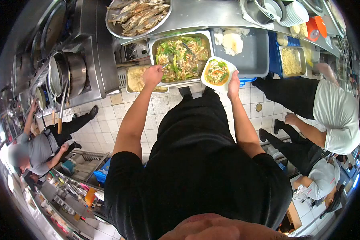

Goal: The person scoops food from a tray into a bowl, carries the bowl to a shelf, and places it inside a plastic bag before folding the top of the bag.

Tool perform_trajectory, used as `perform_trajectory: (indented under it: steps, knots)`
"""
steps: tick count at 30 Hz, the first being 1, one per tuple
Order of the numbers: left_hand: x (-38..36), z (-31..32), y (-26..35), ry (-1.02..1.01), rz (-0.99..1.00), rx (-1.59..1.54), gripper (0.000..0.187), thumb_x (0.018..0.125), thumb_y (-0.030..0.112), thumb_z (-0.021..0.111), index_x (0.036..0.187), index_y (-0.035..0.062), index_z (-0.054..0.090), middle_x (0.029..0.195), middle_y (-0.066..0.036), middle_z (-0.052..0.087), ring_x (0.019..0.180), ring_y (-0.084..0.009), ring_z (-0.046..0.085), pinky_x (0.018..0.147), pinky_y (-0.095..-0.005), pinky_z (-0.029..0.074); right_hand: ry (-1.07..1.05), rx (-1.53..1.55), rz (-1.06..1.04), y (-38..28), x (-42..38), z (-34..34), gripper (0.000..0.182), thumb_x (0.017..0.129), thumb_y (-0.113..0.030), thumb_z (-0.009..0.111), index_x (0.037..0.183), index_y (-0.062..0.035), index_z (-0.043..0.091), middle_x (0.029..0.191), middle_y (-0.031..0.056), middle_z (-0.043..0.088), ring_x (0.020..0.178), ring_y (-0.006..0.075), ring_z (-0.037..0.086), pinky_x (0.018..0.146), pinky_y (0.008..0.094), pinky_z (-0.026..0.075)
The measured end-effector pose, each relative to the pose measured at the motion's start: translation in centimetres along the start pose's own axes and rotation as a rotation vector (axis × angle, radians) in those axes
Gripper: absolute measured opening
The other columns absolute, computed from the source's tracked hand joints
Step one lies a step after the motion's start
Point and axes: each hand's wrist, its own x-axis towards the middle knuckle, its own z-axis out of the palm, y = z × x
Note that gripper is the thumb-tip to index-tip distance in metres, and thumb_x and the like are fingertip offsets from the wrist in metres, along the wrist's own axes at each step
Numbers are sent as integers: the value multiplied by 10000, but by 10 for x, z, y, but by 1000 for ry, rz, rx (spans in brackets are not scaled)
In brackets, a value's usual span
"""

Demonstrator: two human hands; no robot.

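My left hand grips a thin metal utensil whose tip reaches into a steel tray of mixed food with greens. My right hand holds a white plate by its near edge. The plate carries a portion of the same orange and green food and hovers beside the tray's right corner. Both arms are bare below black sleeves and stretch forward over my black apron.
A round platter of fried fish sits above the tray. A grey tray with white lumps and a pan of noodles lie to the right. Woks hang at the left stove. One person crouches left, others stand right.
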Motion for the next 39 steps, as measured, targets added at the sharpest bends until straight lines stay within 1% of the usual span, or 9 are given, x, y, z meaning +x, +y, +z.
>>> perform_trajectory:
  steps: [9, 11, 12, 14, 18, 23, 29, 36, 39]
  knots:
    - [-4, 8, -21, -112, -107, -251, 210, 846, 271, 609, 1007, 220, 734, 934, -83, 704, 907, -311, 666, 744, -393, 537, -16, 69, 25, 0, 1, 6, 668, 1027, -512, 355, 1305, 74, 516, 1252, 133, 590, 1112, 197, 537, 981, 328, 412]
    - [-10, 3, -7, 92, 76, 25, 163, 820, 227, 629, 943, 200, 731, 904, -70, 681, 891, -277, 665, 760, -406, 501, 10, 53, 28, -4, 0, 8, 637, 1030, -492, 370, 1284, 70, 531, 1222, 124, 608, 1087, 183, 556, 958, 322, 433]
    - [-11, -4, -3, 90, 77, 23, 163, 820, 227, 629, 943, 200, 731, 904, -70, 681, 891, -277, 665, 760, -406, 501, 34, 37, 32, -7, -1, 9, 607, 1032, -472, 385, 1263, 66, 546, 1193, 114, 625, 1062, 169, 574, 935, 316, 454]
    - [-14, -23, 9, 154, 247, 372, 141, 798, 183, 619, 894, 197, 720, 903, -66, 659, 874, -247, 665, 797, -403, 442, 32, 35, 12, -6, 0, 8, 610, 1032, -474, 382, 1264, 66, 546, 1191, 113, 626, 1059, 168, 575, 935, 317, 454]
    - [-6, -13, 12, 132, 242, 383, 173, 787, 169, 606, 906, 213, 724, 916, -63, 669, 867, -235, 668, 837, -389, 391, 26, 25, -25, -8, -3, 10, 622, 1031, -485, 376, 1259, 67, 551, 1182, 111, 632, 1054, 166, 576, 934, 317, 452]
    - [-4, 5, 2, 56, 92, 122, 200, 810, 172, 589, 924, 237, 741, 944, -57, 696, 862, -253, 660, 830, -417, 388, 37, -32, -9, -4, 2, 7, 619, 1030, -486, 379, 1248, 64, 560, 1173, 109, 637, 1048, 165, 579, 929, 311, 451]
    - [-4, -1, -41, 180, 157, 35, 194, 841, 205, 592, 963, 229, 741, 963, -28, 697, 896, -243, 650, 825, -433, 391, 16, 20, -7, -5, 0, 9, 619, 1030, -488, 379, 1241, 64, 564, 1166, 113, 639, 1041, 169, 584, 925, 310, 452]
    - [-2, 3, -45, 180, 147, -70, 161, 838, 210, 610, 931, 210, 741, 959, -37, 694, 904, -245, 644, 832, -438, 393, -48, 40, -48, 16, 14, 14, 649, 1023, -512, 373, 1247, 70, 553, 1191, 130, 627, 1074, 183, 573, 951, 326, 438]
    - [-10, -26, -32, 185, 193, -120, 147, 837, 210, 622, 920, 195, 742, 935, -48, 689, 889, -253, 643, 824, -432, 405, -41, 42, 7, -2, 4, 27, 665, 1018, -523, 374, 1256, 75, 543, 1201, 138, 620, 1091, 192, 564, 964, 332, 430]
